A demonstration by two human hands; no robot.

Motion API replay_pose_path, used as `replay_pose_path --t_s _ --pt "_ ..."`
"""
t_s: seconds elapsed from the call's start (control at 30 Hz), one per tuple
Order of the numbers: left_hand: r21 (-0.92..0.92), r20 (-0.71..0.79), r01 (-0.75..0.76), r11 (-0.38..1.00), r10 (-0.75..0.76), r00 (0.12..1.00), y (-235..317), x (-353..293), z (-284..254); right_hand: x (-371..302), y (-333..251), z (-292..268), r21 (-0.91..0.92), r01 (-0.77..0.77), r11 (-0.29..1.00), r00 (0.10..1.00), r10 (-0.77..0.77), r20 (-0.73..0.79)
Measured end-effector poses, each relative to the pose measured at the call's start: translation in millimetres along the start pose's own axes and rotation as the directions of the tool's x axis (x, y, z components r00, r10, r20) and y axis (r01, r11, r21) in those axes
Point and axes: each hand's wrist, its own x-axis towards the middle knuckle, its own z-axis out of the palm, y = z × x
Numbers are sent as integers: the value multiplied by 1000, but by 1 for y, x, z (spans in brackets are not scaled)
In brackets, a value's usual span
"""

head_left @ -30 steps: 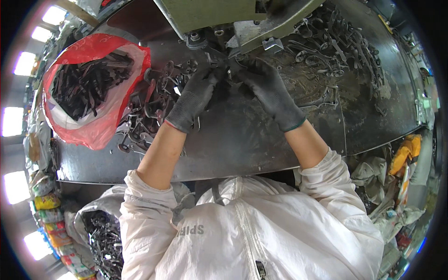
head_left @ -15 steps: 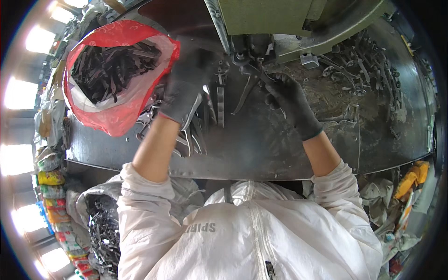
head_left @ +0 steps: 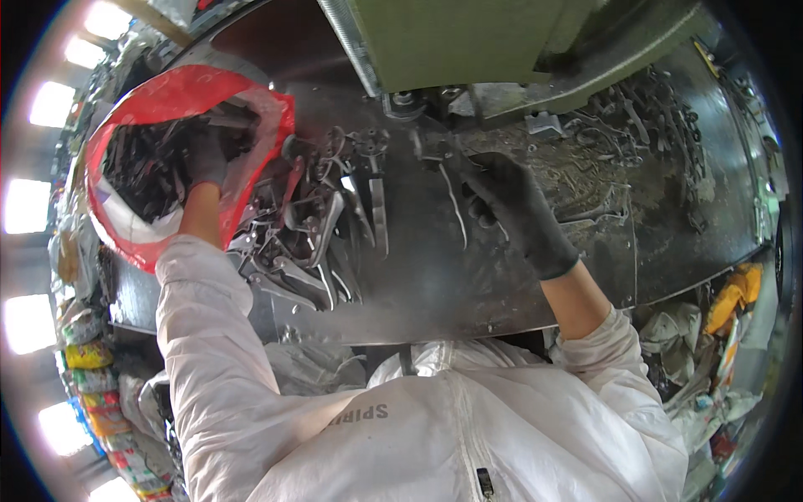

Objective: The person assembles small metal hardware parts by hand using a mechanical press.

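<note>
My left hand (head_left: pixel 207 156), in a dark glove, reaches into a red and white plastic bag (head_left: pixel 180 92) at the left. Dark narrow strips (head_left: pixel 138 171) fill the bag, and my left fingers are hidden among them. My gloved right hand (head_left: pixel 510 205) is below the machine head, with thumb and fingers pinched at the bracket end of a metal brake lever (head_left: pixel 452 197). The lever's long curved arm points down towards me. Between the hands lies a pile of similar brake levers (head_left: pixel 326 226), several with their arms towards the near edge.
A green machine (head_left: pixel 452 42) overhangs the far middle of the metal table (head_left: pixel 418 293). Loose metal parts (head_left: pixel 644 121) and a small metal block (head_left: pixel 544 125) lie to the right. Stacked colourful bags (head_left: pixel 96 385) stand at the left, and an orange bag (head_left: pixel 732 297) at the right.
My left hand has moved left from above the lever pile into the bag. My right hand has drawn the brake lever slightly towards me, away from the machine. The whole view has shifted a little.
</note>
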Motion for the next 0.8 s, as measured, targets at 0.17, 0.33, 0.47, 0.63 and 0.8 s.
replay_pose_path --t_s 0.17,0.33,0.47,0.63,0.8 --pt "-213 -14 -242 947 245 969 2 8 -2 7 8 -4 26 -45 999 999 45 -5" --pt "-394 52 -300 869 346 937 20 5 -27 7 28 1 228 27 973 997 -42 58" --pt "-671 182 -106 734 302 936 82 -4 -81 -3 31 11 238 59 970 995 -39 -89" --pt "-354 15 -460 814 497 867 43 -2 -23 -26 30 -15 -376 498 782 865 -480 147" --pt "-337 -226 -496 800 443 867 62 -17 -75 -88 9 -124 -477 -231 848 957 109 -269"
